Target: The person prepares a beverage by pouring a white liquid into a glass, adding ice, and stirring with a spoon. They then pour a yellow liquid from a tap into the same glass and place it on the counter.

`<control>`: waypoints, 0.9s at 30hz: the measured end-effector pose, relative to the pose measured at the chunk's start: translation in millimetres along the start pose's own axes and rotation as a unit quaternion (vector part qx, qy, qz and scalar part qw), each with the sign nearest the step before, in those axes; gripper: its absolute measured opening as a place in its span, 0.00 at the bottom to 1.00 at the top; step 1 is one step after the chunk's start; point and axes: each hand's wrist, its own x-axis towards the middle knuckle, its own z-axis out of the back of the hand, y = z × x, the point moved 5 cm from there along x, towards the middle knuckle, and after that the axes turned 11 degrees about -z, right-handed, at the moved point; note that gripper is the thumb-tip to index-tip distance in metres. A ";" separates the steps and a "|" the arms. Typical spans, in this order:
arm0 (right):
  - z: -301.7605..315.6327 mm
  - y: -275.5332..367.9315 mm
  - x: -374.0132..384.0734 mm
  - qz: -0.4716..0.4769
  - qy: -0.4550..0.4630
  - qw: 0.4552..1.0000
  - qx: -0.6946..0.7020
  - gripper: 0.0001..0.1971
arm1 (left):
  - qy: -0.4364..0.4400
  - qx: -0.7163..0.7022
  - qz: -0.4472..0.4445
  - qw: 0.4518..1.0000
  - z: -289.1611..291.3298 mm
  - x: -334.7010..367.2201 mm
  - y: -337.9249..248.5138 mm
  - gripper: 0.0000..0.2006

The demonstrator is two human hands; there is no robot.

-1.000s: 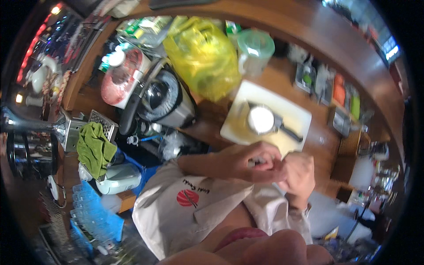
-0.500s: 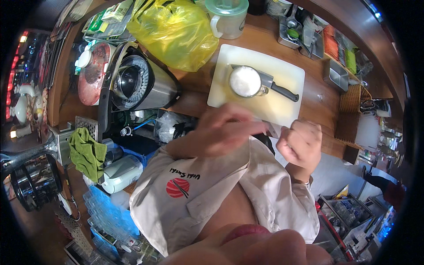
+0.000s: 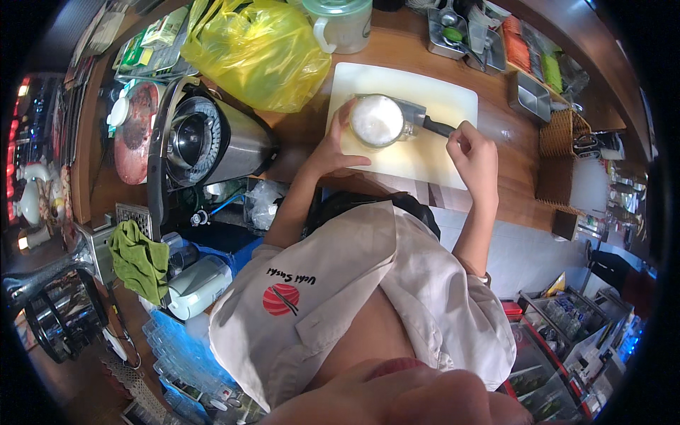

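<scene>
A glass mug (image 3: 377, 121) filled with something white and frothy stands on a white cutting board (image 3: 453, 99). My left hand (image 3: 333, 147) is open at the mug's left side, thumb and fingers spread apart, the fingertips close to the glass; whether they touch it I cannot tell. Partly hidden by the mug, a knife (image 3: 438, 127) lies across the board, its black handle pointing right. At the end of that handle my right hand (image 3: 473, 152) is closed, fingers curled in. What it holds, if anything, is hidden.
Left of the board sit a yellow plastic bag (image 3: 258, 60) and a steel appliance (image 3: 237, 138). A lidded plastic pitcher (image 3: 347, 32) stands behind. Along the right are metal containers (image 3: 530, 98) and a wicker basket (image 3: 564, 131). A green cloth (image 3: 138, 258) hangs at far left.
Both hands have moved forward from in front of my chest, the left to the mug, the right to the knife handle. The board and mug appear slightly farther left in view.
</scene>
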 end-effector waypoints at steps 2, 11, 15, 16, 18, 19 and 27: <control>3.1 -6.0 1.0 -0.017 -0.004 1.000 0.010 0.04 | 0.024 0.021 0.043 0.999 -12.1 -3.0 15.0 0.53; 11.0 -25.4 3.0 0.007 -0.034 0.999 -0.020 0.05 | -0.076 0.035 0.008 0.996 -44.5 6.9 47.2 0.37; -26.0 -11.3 -1.6 0.070 -0.001 0.997 0.044 0.04 | -0.109 0.080 0.062 0.989 -23.5 -26.2 46.1 0.28; -24.7 -7.2 -1.5 0.086 -0.009 0.990 0.113 0.04 | -0.089 0.065 0.068 0.992 -26.5 -22.7 48.7 0.28; -28.4 -5.8 -2.3 0.082 0.021 0.979 0.186 0.03 | -0.043 0.050 0.053 0.996 -33.4 -16.1 41.3 0.27; -31.3 -7.1 -3.5 0.059 0.048 0.976 0.203 0.03 | -0.025 0.040 0.041 0.998 -33.1 -10.4 40.3 0.27; -84.5 -10.4 -23.5 0.012 0.201 0.958 0.202 0.11 | -0.020 -0.002 0.060 0.998 -30.6 -9.5 43.7 0.32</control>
